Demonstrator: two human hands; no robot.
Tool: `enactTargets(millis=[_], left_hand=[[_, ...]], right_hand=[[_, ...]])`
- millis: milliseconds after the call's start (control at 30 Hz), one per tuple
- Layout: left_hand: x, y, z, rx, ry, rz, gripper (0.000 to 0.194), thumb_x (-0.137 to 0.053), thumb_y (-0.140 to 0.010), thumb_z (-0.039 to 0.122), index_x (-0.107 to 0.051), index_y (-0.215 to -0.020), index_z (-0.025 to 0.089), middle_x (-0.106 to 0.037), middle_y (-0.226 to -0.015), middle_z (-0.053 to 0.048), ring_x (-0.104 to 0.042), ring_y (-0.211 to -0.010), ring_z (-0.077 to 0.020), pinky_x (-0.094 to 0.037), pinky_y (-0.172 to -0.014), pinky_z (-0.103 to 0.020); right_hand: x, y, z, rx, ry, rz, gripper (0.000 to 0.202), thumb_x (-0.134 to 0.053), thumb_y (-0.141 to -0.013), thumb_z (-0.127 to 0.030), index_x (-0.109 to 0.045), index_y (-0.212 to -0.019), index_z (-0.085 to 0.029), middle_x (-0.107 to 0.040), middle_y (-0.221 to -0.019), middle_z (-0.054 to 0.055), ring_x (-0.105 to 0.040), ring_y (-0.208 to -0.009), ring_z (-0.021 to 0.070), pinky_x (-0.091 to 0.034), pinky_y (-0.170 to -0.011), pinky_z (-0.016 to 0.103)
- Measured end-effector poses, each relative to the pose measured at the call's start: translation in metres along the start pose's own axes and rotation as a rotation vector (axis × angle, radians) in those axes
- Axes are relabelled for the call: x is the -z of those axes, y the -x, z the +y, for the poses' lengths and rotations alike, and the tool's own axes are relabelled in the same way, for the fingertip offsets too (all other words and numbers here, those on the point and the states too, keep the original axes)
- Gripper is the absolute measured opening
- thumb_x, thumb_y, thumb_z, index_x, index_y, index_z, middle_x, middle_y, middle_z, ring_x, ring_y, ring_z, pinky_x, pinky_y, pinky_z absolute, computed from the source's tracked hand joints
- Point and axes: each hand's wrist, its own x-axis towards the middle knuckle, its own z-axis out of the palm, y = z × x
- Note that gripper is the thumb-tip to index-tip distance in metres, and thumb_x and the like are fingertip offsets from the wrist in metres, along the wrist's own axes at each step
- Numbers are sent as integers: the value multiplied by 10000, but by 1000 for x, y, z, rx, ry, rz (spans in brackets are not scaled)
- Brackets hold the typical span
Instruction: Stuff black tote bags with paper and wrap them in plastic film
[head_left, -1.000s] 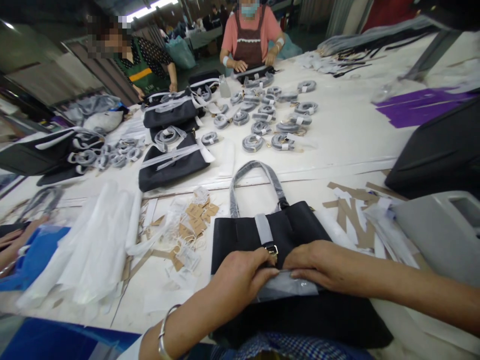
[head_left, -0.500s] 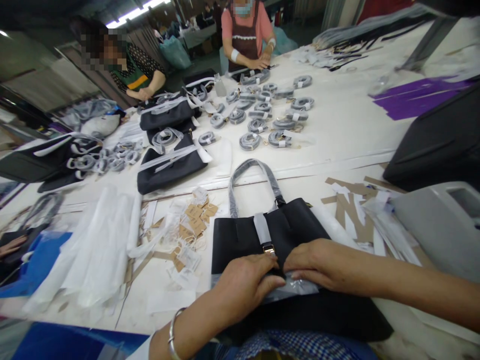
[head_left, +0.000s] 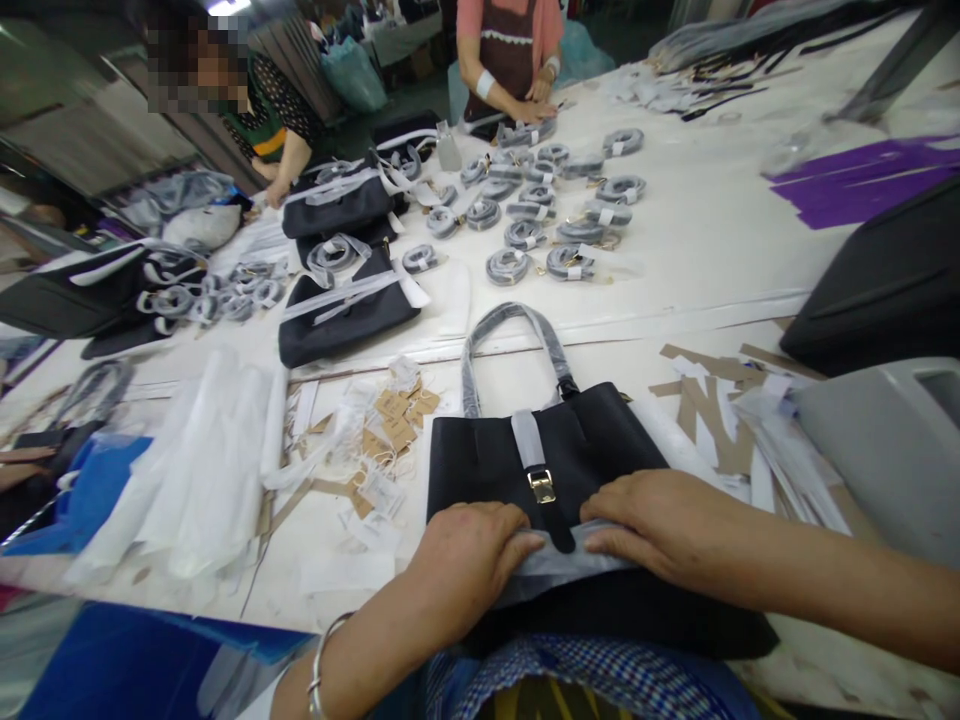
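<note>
A black handbag (head_left: 480,450) lies before me, its handle (head_left: 517,320) wrapped in clear film and pointing away. A gold buckle (head_left: 541,486) shows on its front, above a dark strap end. Along the bag's near part runs a translucent wrapped strip (head_left: 566,562). My left hand (head_left: 480,545) closes on this strip left of the strap end, thumb against fingers. On the right side my right hand (head_left: 637,520) grips it in the same way.
Paper tags (head_left: 394,415) and white wrapping sheets (head_left: 202,470) lie to the left. Coiled straps (head_left: 506,265) and black bags (head_left: 345,320) cover the far table. A grey bin (head_left: 885,440) stands right. Two people work across the table.
Both hands have moved off the buckle and apart, onto the wrapped strip. The buckle and dark strap end now show fully. The view has shifted slightly.
</note>
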Motion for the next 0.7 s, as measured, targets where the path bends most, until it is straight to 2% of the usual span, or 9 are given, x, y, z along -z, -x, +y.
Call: enactTargets(millis=[200, 333, 433, 533, 600, 700], left_hand=[[14, 10, -1, -88, 235, -79, 338, -391, -1024, 414, -693, -1064, 269, -737, -920, -6, -686, -836, -174, -458, -732, -248], [28, 15, 0, -172, 412, -148, 295, -428, -1021, 368, -696, -1089, 267, -733, -930, 12, -670, -819, -137, -466, -745, -213], [30, 14, 0, -199, 448, -76, 248, -487, -999, 352, -701, -1063, 245, -719, -1033, -8, -660, -948, -153, -472, -866, -228], [24, 10, 1, -187, 449, -12, 236, -538, -974, 360, -653, -1156, 262, -695, -1126, -9, -649, -1014, -160, -479, -934, -253], [20, 6, 0, -163, 408, 81, 363, -596, -941, 375, -567, -1292, 285, -642, -1253, -26, -626, -1084, -176, -483, -972, -284], [15, -1, -3, -167, 274, 254, 585, -661, -888, 428, -448, -1419, 306, -491, -1453, -62, -493, -1293, -234, -408, -1100, -375]], right_hand=[[13, 10, -8, 20, -268, 10, 162, -572, -944, -329, -713, -1002, -275, -709, -934, 8, -656, -859, 176, -474, -765, 260], [22, 18, -10, 94, -352, -35, 161, -595, -939, -326, -717, -1040, -297, -699, -947, 10, -651, -870, 167, -487, -767, 243], [24, 19, -7, 146, -410, -19, 182, -581, -951, -330, -718, -1061, -282, -698, -969, 31, -653, -885, 172, -503, -778, 250], [23, 16, -4, 183, -420, 33, 197, -559, -962, -312, -719, -1068, -268, -697, -988, 51, -655, -905, 178, -514, -804, 263], [21, 14, -2, 193, -399, 69, 214, -541, -967, -304, -718, -1078, -259, -697, -1023, 67, -656, -938, 188, -518, -829, 275], [13, 10, 5, 124, -322, 114, 248, -540, -956, -300, -697, -1144, -258, -705, -1086, 74, -666, -982, 209, -528, -851, 292]])
